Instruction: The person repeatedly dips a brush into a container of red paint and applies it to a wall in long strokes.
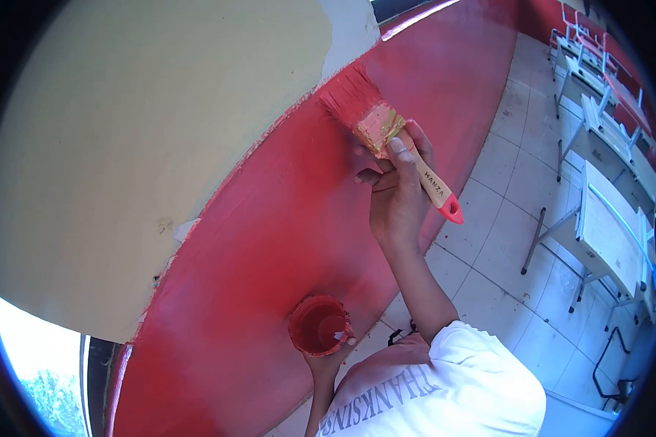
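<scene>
Paintbrush (378, 127) with red-coated bristles and a pale wooden handle tipped in red is in the right hand (399, 191), its handle pinched by the thumb against the fingers; the bristles overlap the glossy red wall (262, 247), near the ragged edge of the cream-coloured section (153, 131), though I cannot tell whether they touch; the left hand (328, 362), partly hidden, is closed around a round, red-smeared paint container (318, 327), its mouth facing the camera; white-topped desks (614, 233) stand to the right.

White-topped desks (606, 234) stand in a row on pale floor tiles (485, 304).
</scene>
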A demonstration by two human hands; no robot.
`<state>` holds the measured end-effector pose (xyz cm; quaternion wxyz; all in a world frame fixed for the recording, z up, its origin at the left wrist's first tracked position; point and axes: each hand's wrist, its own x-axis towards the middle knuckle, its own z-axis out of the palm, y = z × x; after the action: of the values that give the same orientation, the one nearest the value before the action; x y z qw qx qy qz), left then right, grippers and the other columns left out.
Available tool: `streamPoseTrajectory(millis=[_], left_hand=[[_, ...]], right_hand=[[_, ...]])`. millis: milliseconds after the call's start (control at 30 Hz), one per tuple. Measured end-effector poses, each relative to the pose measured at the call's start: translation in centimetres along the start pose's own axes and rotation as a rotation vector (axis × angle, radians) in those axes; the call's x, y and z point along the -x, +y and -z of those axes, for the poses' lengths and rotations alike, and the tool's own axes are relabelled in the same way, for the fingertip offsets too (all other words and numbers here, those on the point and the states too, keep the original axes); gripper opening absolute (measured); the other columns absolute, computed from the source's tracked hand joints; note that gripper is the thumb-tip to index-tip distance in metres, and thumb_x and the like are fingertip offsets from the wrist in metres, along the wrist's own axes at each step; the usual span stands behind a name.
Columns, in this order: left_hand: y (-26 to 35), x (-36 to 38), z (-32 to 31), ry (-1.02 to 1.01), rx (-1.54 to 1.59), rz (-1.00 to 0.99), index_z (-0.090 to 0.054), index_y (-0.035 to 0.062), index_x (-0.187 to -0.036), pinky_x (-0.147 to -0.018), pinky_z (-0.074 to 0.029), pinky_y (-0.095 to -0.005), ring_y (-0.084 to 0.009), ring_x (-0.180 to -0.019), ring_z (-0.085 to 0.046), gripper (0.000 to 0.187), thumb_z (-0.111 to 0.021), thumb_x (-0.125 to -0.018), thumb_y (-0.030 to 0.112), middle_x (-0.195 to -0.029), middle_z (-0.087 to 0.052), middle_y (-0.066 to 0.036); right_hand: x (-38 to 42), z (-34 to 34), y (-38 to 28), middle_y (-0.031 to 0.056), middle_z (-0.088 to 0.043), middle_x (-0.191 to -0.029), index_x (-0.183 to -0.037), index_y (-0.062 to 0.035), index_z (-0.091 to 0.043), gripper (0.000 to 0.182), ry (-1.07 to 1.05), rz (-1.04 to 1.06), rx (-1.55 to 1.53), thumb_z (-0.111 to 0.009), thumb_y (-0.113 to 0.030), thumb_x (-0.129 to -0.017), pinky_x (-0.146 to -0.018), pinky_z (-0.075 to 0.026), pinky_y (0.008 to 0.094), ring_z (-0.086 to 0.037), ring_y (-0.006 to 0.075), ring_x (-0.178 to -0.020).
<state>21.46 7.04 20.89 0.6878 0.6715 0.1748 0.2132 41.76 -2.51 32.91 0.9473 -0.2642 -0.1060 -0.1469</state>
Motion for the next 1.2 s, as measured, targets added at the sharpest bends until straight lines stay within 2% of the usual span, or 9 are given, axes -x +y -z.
streamPoseTrajectory(millis=[100, 700, 800, 933, 1033, 1200], left_hand=[[0.0, -0.1, 0.0, -0.013, 0.014, 0.000, -0.043, 0.0049, -0.121, -0.086, -0.046, -0.0343, -0.0211, -0.101, -0.055, 0.077, -0.075, -0.051, 0.003, -0.110, -0.055, -0.008], [-1.5, 0.3, 1.0, -0.038, -0.014, -0.059, -0.042, 0.0059, -0.122, -0.083, -0.048, -0.0337, -0.0203, -0.099, -0.056, 0.082, -0.081, -0.050, 0.010, -0.110, -0.055, -0.007], [-2.0, 0.5, 1.4, -0.040, -0.044, -0.066, -0.042, 0.0060, -0.122, -0.083, -0.048, -0.0337, -0.0202, -0.099, -0.056, 0.082, -0.082, -0.050, 0.011, -0.110, -0.055, -0.007], [-1.6, 1.1, 1.2, -0.036, -0.030, -0.003, -0.043, 0.0060, -0.122, -0.084, -0.048, -0.0338, -0.0204, -0.100, -0.056, 0.082, -0.082, -0.050, 0.012, -0.111, -0.055, -0.007], [-1.6, 1.5, 1.3, -0.044, -0.029, -0.051, -0.042, 0.0062, -0.122, -0.084, -0.047, -0.0340, -0.0207, -0.100, -0.056, 0.082, -0.082, -0.051, 0.012, -0.110, -0.055, -0.007], [-0.7, 1.9, 0.7, -0.054, 0.022, -0.016, -0.040, 0.0063, -0.124, -0.085, -0.047, -0.0344, -0.0209, -0.101, -0.055, 0.084, -0.082, -0.051, 0.011, -0.112, -0.054, -0.007]], right_hand=[[-0.1, -0.2, 0.0, 0.0142, -0.056, -0.104, -0.120, -0.0019, -0.039, 0.037, 0.014, 0.038, -0.070, -0.052, -0.012, -0.087, -0.052, -0.052, 0.0273, -0.063, 0.0217, -0.081], [0.4, 2.2, 0.9, 0.0141, -0.057, -0.103, -0.120, -0.0003, -0.039, 0.039, 0.055, 0.001, -0.004, -0.053, -0.011, -0.086, -0.052, -0.052, 0.0277, -0.063, 0.0214, -0.081], [0.8, 3.4, 1.4, 0.0123, -0.054, -0.109, -0.123, -0.0063, -0.036, 0.039, 0.046, -0.032, 0.081, -0.050, -0.015, -0.087, -0.055, -0.050, 0.0291, -0.062, 0.0228, -0.086], [1.3, 4.8, 1.9, 0.0129, -0.054, -0.109, -0.122, -0.0045, -0.037, 0.038, 0.078, -0.064, 0.111, -0.049, -0.013, -0.087, -0.054, -0.050, 0.0293, -0.062, 0.0240, -0.085], [1.9, 5.9, 2.2, 0.0130, -0.054, -0.108, -0.122, -0.0035, -0.038, 0.038, 0.114, -0.091, 0.139, -0.050, -0.012, -0.087, -0.054, -0.050, 0.0292, -0.062, 0.0244, -0.085], [2.8, 8.3, 3.4, 0.0131, -0.055, -0.108, -0.122, -0.0020, -0.039, 0.039, 0.175, -0.107, 0.198, -0.051, -0.010, -0.085, -0.054, -0.051, 0.0292, -0.062, 0.0246, -0.084]])
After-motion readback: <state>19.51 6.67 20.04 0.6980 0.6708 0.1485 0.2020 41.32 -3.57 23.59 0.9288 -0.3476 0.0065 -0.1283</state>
